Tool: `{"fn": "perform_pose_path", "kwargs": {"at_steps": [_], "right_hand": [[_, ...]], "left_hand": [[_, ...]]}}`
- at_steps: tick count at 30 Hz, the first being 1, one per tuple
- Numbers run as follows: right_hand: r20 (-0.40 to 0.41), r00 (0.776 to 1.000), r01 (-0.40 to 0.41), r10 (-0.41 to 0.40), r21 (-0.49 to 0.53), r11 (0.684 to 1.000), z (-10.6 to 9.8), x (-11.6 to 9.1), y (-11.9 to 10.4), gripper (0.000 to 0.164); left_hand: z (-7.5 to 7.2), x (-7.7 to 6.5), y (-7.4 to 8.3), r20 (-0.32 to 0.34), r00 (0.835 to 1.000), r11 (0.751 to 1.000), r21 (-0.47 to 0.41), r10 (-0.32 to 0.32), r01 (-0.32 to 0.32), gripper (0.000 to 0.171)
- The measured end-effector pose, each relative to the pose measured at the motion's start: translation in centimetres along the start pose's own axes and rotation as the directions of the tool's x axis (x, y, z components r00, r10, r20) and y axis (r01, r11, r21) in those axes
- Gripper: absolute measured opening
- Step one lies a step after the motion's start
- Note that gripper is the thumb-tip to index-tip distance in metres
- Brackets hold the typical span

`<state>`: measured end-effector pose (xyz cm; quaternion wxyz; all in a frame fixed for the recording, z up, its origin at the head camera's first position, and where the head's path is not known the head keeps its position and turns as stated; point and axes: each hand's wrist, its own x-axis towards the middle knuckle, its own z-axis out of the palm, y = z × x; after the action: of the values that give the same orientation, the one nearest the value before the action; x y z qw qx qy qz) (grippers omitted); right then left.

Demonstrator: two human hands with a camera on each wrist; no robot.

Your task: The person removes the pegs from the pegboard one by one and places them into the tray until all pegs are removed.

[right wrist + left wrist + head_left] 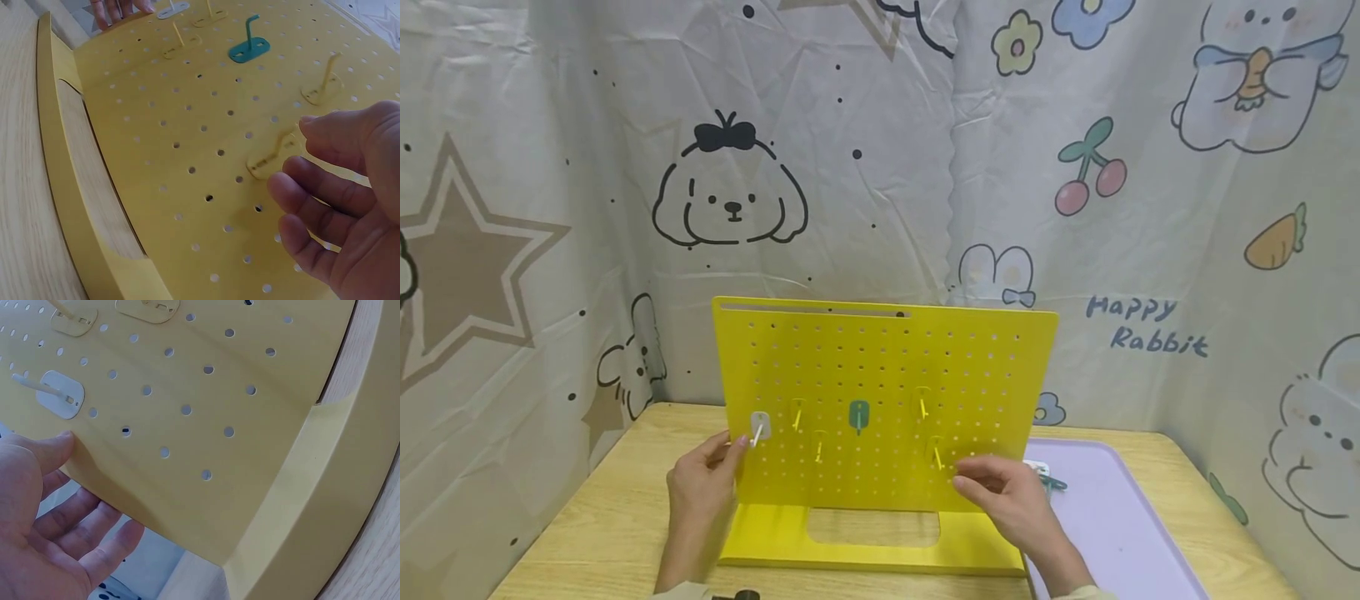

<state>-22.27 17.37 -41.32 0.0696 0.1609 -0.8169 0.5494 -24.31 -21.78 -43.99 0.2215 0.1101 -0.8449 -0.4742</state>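
A yellow pegboard (pixel 887 483) stands upright on its base. My left hand (pixel 703 483) holds its left edge, thumb on the front face and fingers behind, just below a white hook (pixel 60 395). Beside the lower right yellow hook (pixel 275 156) is my right hand (pixel 1015 500), its fingers loosely bent with nothing between them. The thumb tip is close to that hook's tip in the right wrist view. Another yellow hook (pixel 922 403) sits above it. A green hook (pixel 859 414) is fixed near the middle, with two more yellow hooks to its left.
A lilac tray (pixel 1120 500) lies right of the pegboard, with a green hook (pixel 1054 482) at its left side, partly behind my right hand. Wooden tabletop (pixel 617 500) extends to the left. Printed curtains hang behind. A small dark object (pixel 747 595) shows at the bottom edge.
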Motion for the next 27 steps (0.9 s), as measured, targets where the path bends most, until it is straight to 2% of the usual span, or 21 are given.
{"fn": "perform_pose_path", "kwargs": {"at_steps": [10,20,27], "right_hand": [[0.016,1.0,0.023,-0.023,0.016,1.0,1.5,1.1,0.0,0.021],[-0.016,1.0,0.011,-0.011,-0.012,1.0,2.4,1.5,0.3,0.014],[-0.047,0.999,-0.001,-0.001,-0.036,0.999,2.5,1.5,0.1,0.011]], "left_hand": [[0.0,0.0,0.0,-0.001,1.0,1.0,-0.022,-0.001,0.001,0.056],[-0.1,-0.1,0.1,0.013,1.0,1.0,-0.02,0.001,0.0,0.058],[-0.2,-0.1,0.2,0.02,0.999,0.999,-0.022,-0.027,0.027,0.061]]}}
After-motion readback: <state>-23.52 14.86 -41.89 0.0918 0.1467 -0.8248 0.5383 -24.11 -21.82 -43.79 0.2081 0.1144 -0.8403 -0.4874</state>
